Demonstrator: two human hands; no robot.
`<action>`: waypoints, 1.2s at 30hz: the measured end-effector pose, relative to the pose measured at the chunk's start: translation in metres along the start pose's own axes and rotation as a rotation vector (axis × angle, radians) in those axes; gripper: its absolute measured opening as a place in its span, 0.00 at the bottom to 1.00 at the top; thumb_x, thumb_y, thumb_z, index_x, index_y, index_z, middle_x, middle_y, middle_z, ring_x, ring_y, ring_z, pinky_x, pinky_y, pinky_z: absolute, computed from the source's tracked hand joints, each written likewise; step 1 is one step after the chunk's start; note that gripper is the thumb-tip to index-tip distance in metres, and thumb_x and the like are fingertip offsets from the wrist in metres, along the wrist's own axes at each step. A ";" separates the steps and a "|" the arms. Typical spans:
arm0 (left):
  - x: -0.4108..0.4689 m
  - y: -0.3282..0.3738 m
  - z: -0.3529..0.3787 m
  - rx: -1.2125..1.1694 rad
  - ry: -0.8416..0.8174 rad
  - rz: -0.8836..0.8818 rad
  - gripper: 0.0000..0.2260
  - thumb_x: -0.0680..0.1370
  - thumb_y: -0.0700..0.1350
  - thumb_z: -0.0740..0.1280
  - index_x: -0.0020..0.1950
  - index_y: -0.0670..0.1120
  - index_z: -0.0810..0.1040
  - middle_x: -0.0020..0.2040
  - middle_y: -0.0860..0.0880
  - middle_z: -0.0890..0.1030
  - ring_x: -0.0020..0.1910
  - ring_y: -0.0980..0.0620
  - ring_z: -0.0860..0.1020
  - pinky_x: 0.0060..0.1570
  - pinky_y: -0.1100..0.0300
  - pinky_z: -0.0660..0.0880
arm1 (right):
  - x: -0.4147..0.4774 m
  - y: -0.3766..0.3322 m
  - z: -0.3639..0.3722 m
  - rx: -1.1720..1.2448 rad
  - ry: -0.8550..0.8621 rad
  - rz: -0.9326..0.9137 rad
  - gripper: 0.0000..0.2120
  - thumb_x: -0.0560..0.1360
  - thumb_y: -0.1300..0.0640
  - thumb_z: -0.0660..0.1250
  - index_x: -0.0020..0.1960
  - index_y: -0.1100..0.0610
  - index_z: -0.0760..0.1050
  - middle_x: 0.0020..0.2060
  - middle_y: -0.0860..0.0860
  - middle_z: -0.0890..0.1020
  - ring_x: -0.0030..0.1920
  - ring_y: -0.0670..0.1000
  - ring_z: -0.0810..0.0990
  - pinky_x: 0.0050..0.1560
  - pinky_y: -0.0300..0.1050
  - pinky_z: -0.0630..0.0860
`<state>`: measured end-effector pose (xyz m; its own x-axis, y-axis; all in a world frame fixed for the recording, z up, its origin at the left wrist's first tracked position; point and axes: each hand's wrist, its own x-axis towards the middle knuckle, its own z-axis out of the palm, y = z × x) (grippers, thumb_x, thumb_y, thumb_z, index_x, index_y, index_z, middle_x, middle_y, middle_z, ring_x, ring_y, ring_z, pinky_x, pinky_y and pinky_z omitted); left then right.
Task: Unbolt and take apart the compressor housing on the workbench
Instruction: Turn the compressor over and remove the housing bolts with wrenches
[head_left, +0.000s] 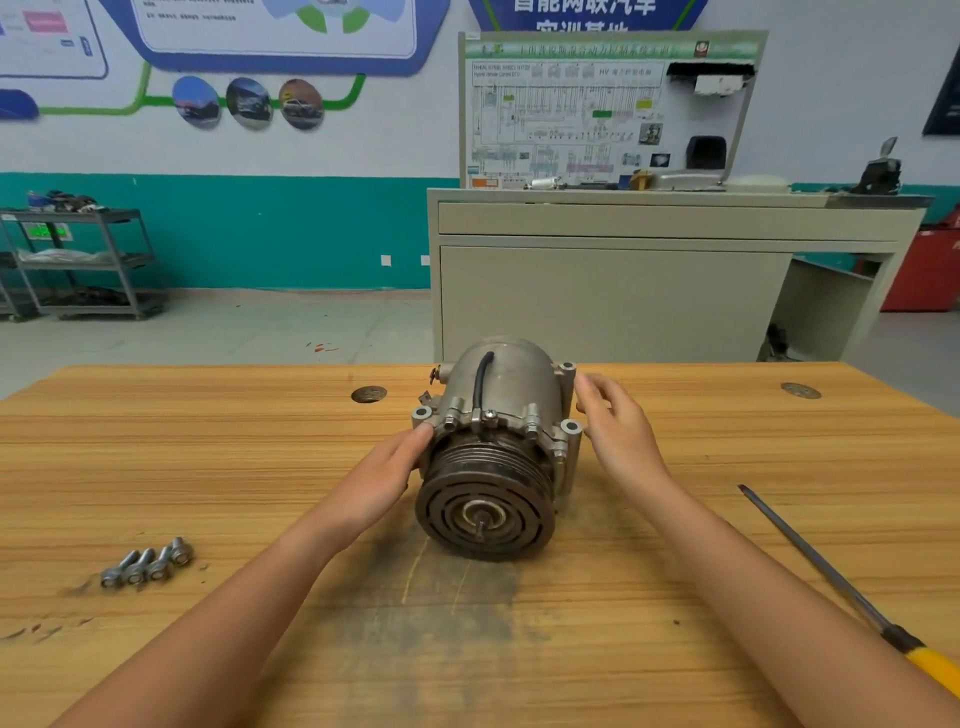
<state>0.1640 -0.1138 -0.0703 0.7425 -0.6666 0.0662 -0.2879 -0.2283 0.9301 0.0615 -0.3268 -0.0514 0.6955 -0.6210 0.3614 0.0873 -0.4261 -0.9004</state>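
Observation:
A grey metal compressor (501, 405) lies on its side in the middle of the wooden workbench (208, 457), its dark grooved pulley (485, 506) facing me. A black hose runs over its rounded housing. My left hand (387, 475) rests with straight fingers against the left flange, fingertips at a mounting ear. My right hand (615, 423) sits at the compressor's right side with relaxed fingers, touching or nearly touching the housing between the two right ears. Several loose bolts (148, 564) lie in a row on the bench to the left.
A long screwdriver (841, 582) with a yellow handle lies diagonally at the right edge of the bench. Two round cable holes sit in the bench top behind the compressor. A beige training cabinet (649, 270) stands beyond the bench, a metal shelf rack at far left.

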 end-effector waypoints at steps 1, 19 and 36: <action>-0.002 -0.001 0.001 0.014 0.009 0.020 0.31 0.69 0.69 0.50 0.65 0.56 0.73 0.60 0.59 0.77 0.62 0.60 0.72 0.64 0.56 0.67 | -0.012 0.002 -0.005 -0.051 -0.031 -0.057 0.10 0.77 0.45 0.58 0.53 0.49 0.72 0.50 0.45 0.77 0.47 0.37 0.74 0.43 0.31 0.69; 0.012 -0.017 0.010 0.322 0.281 0.356 0.30 0.78 0.63 0.49 0.58 0.40 0.75 0.51 0.45 0.81 0.51 0.45 0.78 0.52 0.49 0.72 | -0.042 0.012 -0.013 -0.477 -0.396 -0.209 0.29 0.71 0.34 0.48 0.69 0.40 0.48 0.32 0.48 0.74 0.31 0.45 0.72 0.32 0.38 0.65; -0.012 0.038 -0.018 0.550 0.239 0.385 0.22 0.74 0.67 0.47 0.38 0.51 0.67 0.34 0.50 0.75 0.36 0.48 0.73 0.36 0.54 0.66 | -0.100 -0.019 0.000 -0.077 -0.270 0.025 0.29 0.64 0.31 0.53 0.64 0.34 0.55 0.44 0.23 0.73 0.49 0.25 0.71 0.44 0.19 0.66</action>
<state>0.1556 -0.1016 -0.0295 0.6211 -0.6123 0.4892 -0.7729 -0.3749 0.5120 -0.0101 -0.2567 -0.0704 0.8623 -0.4390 0.2523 0.0204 -0.4678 -0.8836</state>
